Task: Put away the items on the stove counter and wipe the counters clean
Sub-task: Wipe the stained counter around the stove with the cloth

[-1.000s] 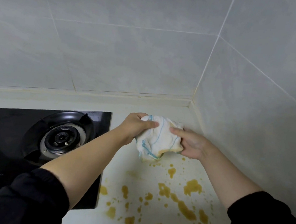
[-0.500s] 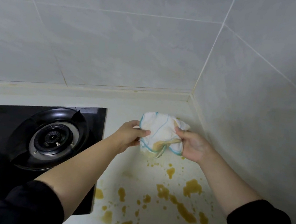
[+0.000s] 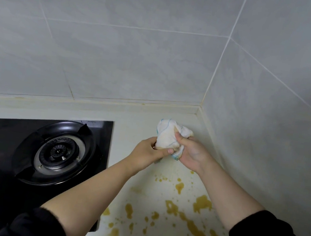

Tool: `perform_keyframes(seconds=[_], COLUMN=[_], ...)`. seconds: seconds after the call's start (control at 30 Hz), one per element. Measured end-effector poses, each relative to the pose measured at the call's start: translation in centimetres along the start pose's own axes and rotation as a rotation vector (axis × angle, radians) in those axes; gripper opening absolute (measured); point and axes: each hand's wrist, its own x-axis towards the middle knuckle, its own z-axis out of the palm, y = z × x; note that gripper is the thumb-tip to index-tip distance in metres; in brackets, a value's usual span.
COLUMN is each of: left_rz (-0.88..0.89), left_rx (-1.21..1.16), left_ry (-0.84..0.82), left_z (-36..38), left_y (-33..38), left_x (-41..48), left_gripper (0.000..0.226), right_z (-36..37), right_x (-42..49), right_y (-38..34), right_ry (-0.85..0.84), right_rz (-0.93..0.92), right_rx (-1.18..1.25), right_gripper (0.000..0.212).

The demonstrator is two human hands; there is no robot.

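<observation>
Here we are holding the bunched white cloth (image 3: pixel 167 138) between both hands, near the wall corner and, as it seems, lifted off the counter (image 3: pixel 136 121). Our left hand (image 3: pixel 148 154) is pinching its lower edge with curled fingers, and our right hand (image 3: pixel 193 154) is gripping its right side. Yellow-brown stains (image 3: pixel 201 203) are lying on the counter beside the black stove (image 3: pixel 6 136).

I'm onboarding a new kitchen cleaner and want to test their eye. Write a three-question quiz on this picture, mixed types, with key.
1. True or false: the cloth lies spread flat on the counter.
2. The yellow-brown spills sit: A) on the counter right of the stove; B) on the stove glass; C) in a sink.
3. Which hands grip the cloth?
Key: 1 false; 2 A; 3 both, left hand and right hand.
</observation>
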Motion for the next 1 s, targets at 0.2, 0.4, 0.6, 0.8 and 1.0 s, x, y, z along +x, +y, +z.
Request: perform_keyframes(seconds=[0.2, 0.4, 0.6, 0.8, 1.0], left_rz=[-0.016, 0.061, 0.022, -0.071, -0.173], left_rx=[0.11, 0.149, -0.142, -0.365, -0.026], left_ry=[0.152, 0.028, 0.013, -0.413, -0.183], left_z=[-0.2, -2.5, -3.1, -3.6, -3.1], left_y=[1.4, 3.6, 4.1, 3.6, 4.7], left_x=[0.2, 0.4, 0.7, 0.2, 0.5], left_gripper=[0.018, 0.012, 0.025, 0.05, 0.043], right_z=[0.8, 1.3, 0.7, 0.9, 1.0], right_x=[-0.2, -1.5, -1.4, -1.2, -1.9], right_y=[-0.5, -4.2, -4.3, -3.0, -2.7], right_ry=[0.246, 0.144, 0.14, -0.006, 0.079], right_rz=[-0.216, -0.242, -0.076, -0.022, -0.105], right_rx=[-0.413, -0.788, -0.439, -0.166, -0.09], right_gripper=[0.025, 0.07, 0.062, 0.057, 0.048])
